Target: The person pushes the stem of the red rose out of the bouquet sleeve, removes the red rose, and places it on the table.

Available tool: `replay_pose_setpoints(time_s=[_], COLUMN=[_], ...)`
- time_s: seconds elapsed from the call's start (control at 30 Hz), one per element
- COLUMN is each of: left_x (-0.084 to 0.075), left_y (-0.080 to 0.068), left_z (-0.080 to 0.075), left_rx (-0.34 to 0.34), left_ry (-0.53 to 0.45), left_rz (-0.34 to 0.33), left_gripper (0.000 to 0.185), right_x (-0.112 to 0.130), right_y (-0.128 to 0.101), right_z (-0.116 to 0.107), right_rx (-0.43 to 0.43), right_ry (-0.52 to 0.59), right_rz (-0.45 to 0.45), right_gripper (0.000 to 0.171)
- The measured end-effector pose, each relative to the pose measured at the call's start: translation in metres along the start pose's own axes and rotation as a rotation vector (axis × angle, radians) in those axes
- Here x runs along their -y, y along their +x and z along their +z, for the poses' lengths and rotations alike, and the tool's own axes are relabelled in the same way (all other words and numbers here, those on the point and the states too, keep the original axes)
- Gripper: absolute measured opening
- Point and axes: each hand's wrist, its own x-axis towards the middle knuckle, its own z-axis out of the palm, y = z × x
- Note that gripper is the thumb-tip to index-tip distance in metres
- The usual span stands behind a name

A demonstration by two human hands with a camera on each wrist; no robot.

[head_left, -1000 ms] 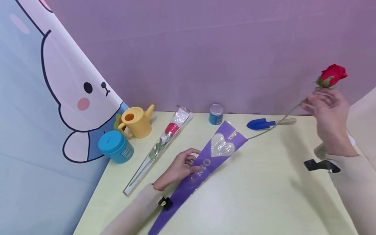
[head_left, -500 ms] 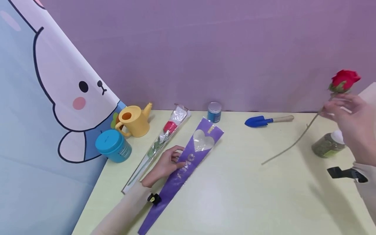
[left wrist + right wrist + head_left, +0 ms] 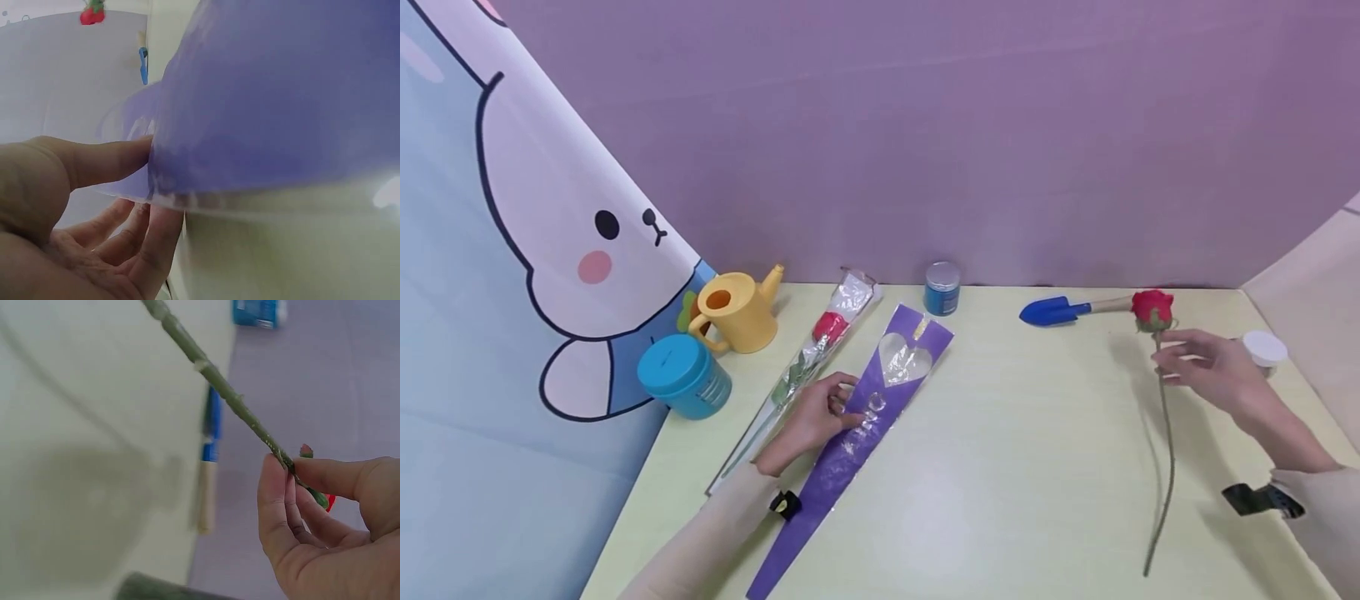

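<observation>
From my head view I see my right hand at about three o'clock on the table, pinching the rose just under its red bloom; the long green stem hangs down toward five o'clock. Only the right wrist view shows the thumb and fingers closed on the knobby stem. My left hand, at nine o'clock, holds the edge of the purple sleeve with its heart window; the left wrist view shows fingers curled beneath the film. A blue trowel lies near one o'clock.
</observation>
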Motion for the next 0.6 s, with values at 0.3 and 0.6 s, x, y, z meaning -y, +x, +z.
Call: replay_pose_setpoints(time_s=[0.3,0.6], left_x=[0.001,-0.002], left_y=[0.0,0.003], left_z=[0.003,0.007], left_rx=[0.035,0.081], left_ry=[0.104,0.101], left_rz=[0.007,0.02], left_gripper=[0.053,0.055], right_x=[-0.033,-0.044], right_y=[-0.003,-0.007], right_z=[0.025,0.033], right_rx=[0.081,0.114], right_ry=[-0.184,-0.194], right_rz=[0.085,0.134], right_gripper=[0.048,0.052])
